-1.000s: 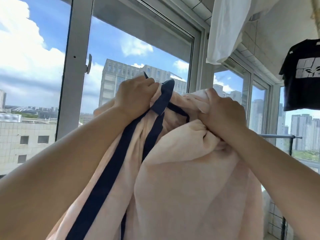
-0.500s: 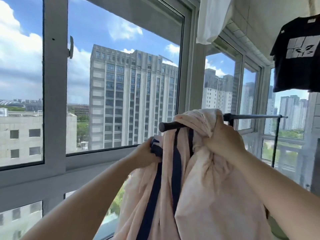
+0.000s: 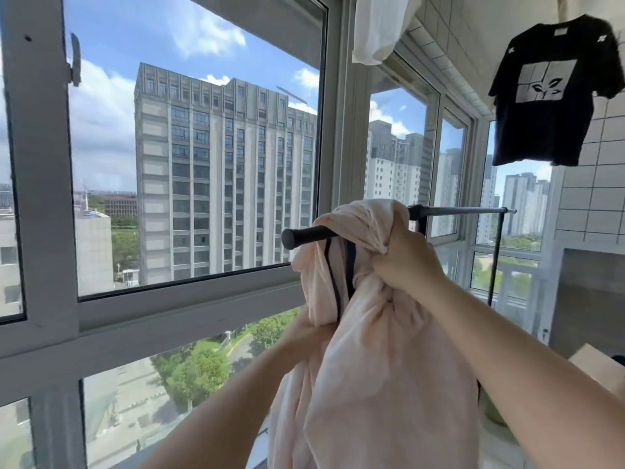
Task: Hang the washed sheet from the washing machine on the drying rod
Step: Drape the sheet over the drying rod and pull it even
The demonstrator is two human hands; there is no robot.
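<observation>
A pale pink sheet (image 3: 378, 384) with dark blue stripes is bunched over the near end of a dark drying rod (image 3: 304, 234). The rod runs right toward a thin upright post. My right hand (image 3: 404, 262) grips a fistful of the sheet just below the rod. My left hand (image 3: 301, 330) is lower and left, mostly hidden behind the cloth, holding its hanging edge. Most of the sheet hangs down in folds between my forearms.
Large windows (image 3: 209, 292) with grey frames stand close behind the rod. A black T-shirt (image 3: 548, 93) hangs at upper right and a white cloth (image 3: 378, 28) hangs from above. A tiled wall (image 3: 595, 198) and a cardboard box (image 3: 595, 367) are on the right.
The sheet came down from in front of my face and now lies over the rod's end. My left hand dropped lower along the cloth; the view tilted downward.
</observation>
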